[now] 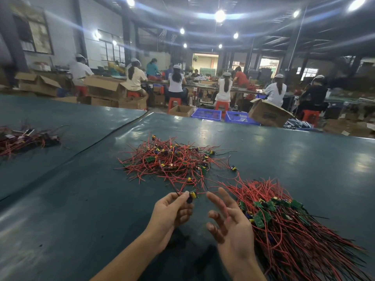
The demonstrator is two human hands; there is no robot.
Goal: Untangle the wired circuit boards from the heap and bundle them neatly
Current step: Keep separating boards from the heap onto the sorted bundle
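A tangled heap of small circuit boards with red and black wires (172,161) lies mid-table. To its right, a combed bundle of boards (284,220) lies with wires fanned toward the near right. My left hand (172,211) pinches one small circuit board (191,196) with a yellow part between thumb and fingertips; its red wires run back into the heap. My right hand (227,220) hovers beside it, palm up, fingers spread, holding nothing, just left of the bundle.
The dark green table (81,199) has a seam running diagonally at left. Another wire bundle (24,138) lies at the far left. Beyond the far edge sit blue crates (207,114), cardboard boxes (267,114) and several seated workers.
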